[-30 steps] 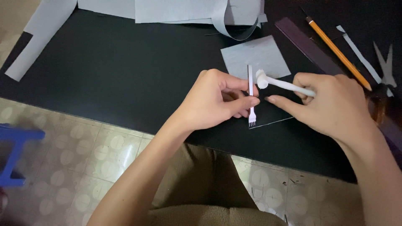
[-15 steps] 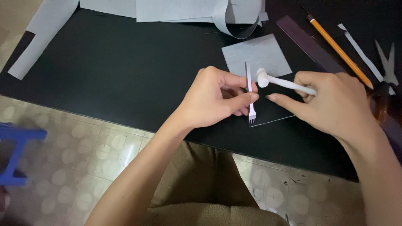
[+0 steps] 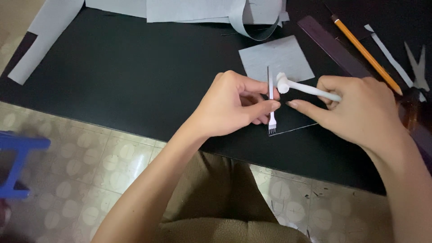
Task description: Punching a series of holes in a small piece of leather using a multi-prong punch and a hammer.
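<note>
My left hand (image 3: 234, 105) pinches a thin metal pronged chisel (image 3: 271, 101) and holds it upright, its teeth resting on a dark piece of material (image 3: 297, 121) near that piece's pale front edge. My right hand (image 3: 360, 110) grips the handle of a small white mallet (image 3: 299, 87). The mallet's round head sits just right of the chisel's top end, very close to it. Both hands work over a black mat (image 3: 135, 76).
A grey square piece (image 3: 275, 57) lies just behind the chisel. Grey strips and sheets (image 3: 198, 9) lie at the far edge. A dark ruler (image 3: 333, 47), orange pencil (image 3: 364, 51) and scissors (image 3: 416, 67) lie at right. A blue stool (image 3: 18, 162) stands on the tiled floor at left.
The hands, chisel and mallet have hardly moved; the mallet head stays beside the chisel's top.
</note>
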